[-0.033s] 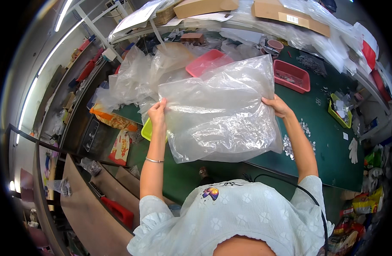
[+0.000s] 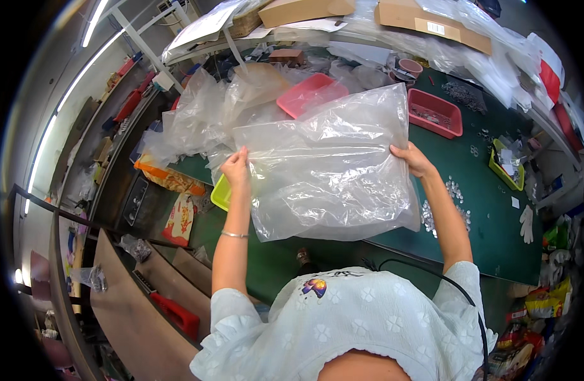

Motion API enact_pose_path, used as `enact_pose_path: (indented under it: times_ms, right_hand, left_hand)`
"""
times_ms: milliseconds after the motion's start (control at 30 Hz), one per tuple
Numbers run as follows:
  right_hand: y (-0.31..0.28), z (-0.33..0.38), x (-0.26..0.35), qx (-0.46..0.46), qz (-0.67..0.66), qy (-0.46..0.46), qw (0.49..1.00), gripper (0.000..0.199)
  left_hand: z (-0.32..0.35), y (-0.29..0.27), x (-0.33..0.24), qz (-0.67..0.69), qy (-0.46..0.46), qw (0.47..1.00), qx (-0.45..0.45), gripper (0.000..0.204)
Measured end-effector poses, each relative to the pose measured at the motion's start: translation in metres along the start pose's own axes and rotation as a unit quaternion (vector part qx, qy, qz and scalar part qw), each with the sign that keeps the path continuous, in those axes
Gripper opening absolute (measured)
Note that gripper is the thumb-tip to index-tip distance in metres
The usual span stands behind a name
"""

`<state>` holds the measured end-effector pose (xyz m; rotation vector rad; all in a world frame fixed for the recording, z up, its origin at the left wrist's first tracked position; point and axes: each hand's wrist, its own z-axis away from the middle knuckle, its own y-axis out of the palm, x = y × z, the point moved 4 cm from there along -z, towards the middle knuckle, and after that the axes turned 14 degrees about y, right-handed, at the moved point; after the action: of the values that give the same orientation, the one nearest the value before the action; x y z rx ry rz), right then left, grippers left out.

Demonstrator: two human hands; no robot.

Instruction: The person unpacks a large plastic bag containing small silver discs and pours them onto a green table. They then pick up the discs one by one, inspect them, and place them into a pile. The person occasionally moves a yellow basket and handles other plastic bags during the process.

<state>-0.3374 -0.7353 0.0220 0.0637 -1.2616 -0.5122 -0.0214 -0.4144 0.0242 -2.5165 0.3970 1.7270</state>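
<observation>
Clear plastic is held spread: the large bag (image 2: pixel 333 178) is pinched at its left edge by the left hand (image 2: pixel 237 167) and at its right by the right hand (image 2: pixel 414 159), partly over the green table (image 2: pixel 495 244). Its creases have been slightly shifted; both grips are kept.

Looks like a large, clear plastic bag (image 2: pixel 333 184), roughly rectangular, glossy and creased; held spread by opposite side edges between left hand (image 2: pixel 237 167) and right hand (image 2: pixel 413 159).

Tube lights (image 2: pixel 95 23) at left, glare on clear plastic (image 2: pixel 330 184), fisheye-bent edges, black corners
</observation>
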Motion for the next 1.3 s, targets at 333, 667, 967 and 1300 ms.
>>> enact_pose_path:
  times_ms: [333,667,967,1300]
  right_hand:
    - [-0.012,0.018,-0.012,-0.089,0.028,-0.007,0.996,0.043]
    - [-0.043,0.012,-0.042,-0.250,0.032,0.013,0.968,0.043]
    - [-0.034,0.010,-0.055,-0.257,0.007,0.013,0.966,0.048]
    - [-0.058,0.026,-0.079,-0.236,-0.114,0.029,0.965,0.051]
  left_hand:
    - [0.016,0.027,0.028,-0.048,-0.150,0.983,0.092,0.035]
    - [0.008,0.064,0.065,0.028,-0.109,0.992,0.056,0.027]
    - [0.007,0.050,0.087,0.004,-0.129,0.988,0.081,0.022]
    - [0.083,0.028,0.104,0.115,-0.341,0.862,0.356,0.028]
